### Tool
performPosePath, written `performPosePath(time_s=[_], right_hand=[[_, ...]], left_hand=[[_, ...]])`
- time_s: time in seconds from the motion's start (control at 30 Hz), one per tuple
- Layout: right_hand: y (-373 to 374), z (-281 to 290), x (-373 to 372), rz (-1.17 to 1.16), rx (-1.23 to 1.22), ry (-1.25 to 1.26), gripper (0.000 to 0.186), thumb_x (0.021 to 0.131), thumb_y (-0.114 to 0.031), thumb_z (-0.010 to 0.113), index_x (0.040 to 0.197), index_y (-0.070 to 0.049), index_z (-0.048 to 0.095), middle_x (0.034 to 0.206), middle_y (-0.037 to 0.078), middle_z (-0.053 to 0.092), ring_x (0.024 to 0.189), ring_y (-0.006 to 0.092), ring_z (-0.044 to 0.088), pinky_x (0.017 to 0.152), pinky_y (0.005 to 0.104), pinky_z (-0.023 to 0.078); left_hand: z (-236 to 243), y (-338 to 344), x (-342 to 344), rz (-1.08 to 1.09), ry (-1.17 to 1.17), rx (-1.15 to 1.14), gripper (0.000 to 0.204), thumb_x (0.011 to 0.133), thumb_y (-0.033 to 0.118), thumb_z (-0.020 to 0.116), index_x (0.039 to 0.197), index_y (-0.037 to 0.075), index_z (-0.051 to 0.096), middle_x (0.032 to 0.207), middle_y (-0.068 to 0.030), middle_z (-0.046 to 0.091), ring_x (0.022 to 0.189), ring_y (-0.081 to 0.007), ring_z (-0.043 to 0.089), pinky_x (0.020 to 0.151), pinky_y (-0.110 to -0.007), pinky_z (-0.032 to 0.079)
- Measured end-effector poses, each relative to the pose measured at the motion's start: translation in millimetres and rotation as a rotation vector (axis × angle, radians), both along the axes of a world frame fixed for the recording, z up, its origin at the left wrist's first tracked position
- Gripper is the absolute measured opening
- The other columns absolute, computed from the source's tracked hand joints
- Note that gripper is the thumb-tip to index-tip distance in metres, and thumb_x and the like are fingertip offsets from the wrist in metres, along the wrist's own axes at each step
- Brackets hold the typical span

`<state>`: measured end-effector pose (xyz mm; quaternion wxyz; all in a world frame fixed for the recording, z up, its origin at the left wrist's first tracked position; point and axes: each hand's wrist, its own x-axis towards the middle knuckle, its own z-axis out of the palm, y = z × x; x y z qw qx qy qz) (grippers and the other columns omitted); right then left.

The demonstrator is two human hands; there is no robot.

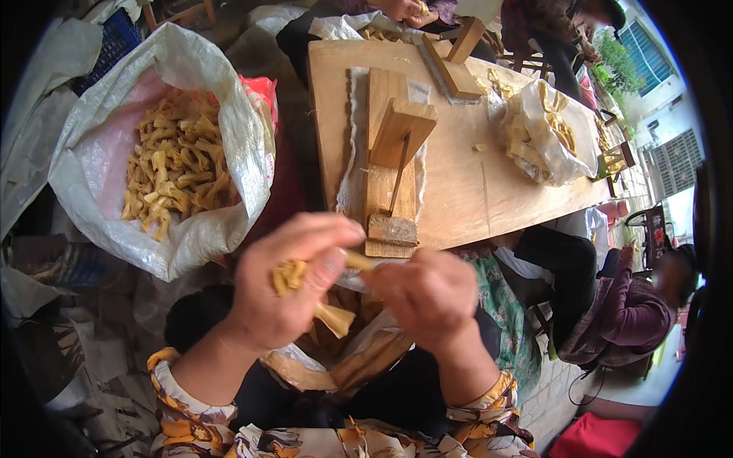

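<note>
Above my lap, my left hand (284, 276) is closed around several yellow-tan, leathery strips, and one flared strip (334, 318) sticks out below its palm. A narrow tan strip (357, 261) stretches from its fingertips to my right hand (426, 296), whose fingers are pinched on the other end. Slight blur hides the exact grip. Under both hands lies an opened bag (374, 353) on my lap, holding more tan pieces partly covered by my hands. Just beyond, a wooden stand (393, 164) with an upright block and a slanting thin rod sits at the table's near edge.
At left stands a large white woven sack (84, 172) full of tan flared pieces (179, 156). A wooden table (458, 191) carries a second wooden stand (456, 72) and a clear plastic bag (527, 141) of strips. A person in purple (630, 309) sits at right; others sit at the far side.
</note>
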<state>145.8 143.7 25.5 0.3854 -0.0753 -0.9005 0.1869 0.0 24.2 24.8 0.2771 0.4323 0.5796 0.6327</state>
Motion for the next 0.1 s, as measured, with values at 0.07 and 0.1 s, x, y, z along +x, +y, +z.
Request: performPosePath(time_s=[0.07,0.1], right_hand=[[-6.8,-7.6,-2.9,0.058,0.054,-0.001,0.020,0.071,-0.010,0.078,0.079,-0.009,0.060,0.058,0.000,0.046,0.045,0.0142,0.049,0.039,0.0291,0.038],[-7.4,-6.2,-3.0,0.155,-0.033,0.003,0.021,0.070,-0.008,0.078,0.084,-0.009,0.062,0.060,0.002,0.054,0.045,0.0168,0.050,0.040,0.0298,0.038]], left_hand=[[-10.9,-6.2,2.3,-0.181,-0.033,-0.255,0.028,0.093,0.024,0.059,0.100,-0.002,0.067,0.095,-0.0132,0.065,0.066,-0.0127,0.058,0.061,-0.024,0.047],[-11.6,-10.2,1.2,-0.209,-0.099,-0.442,0.026,0.093,0.022,0.060,0.100,-0.001,0.068,0.102,-0.0161,0.065,0.071,-0.0146,0.059,0.067,-0.028,0.050]])
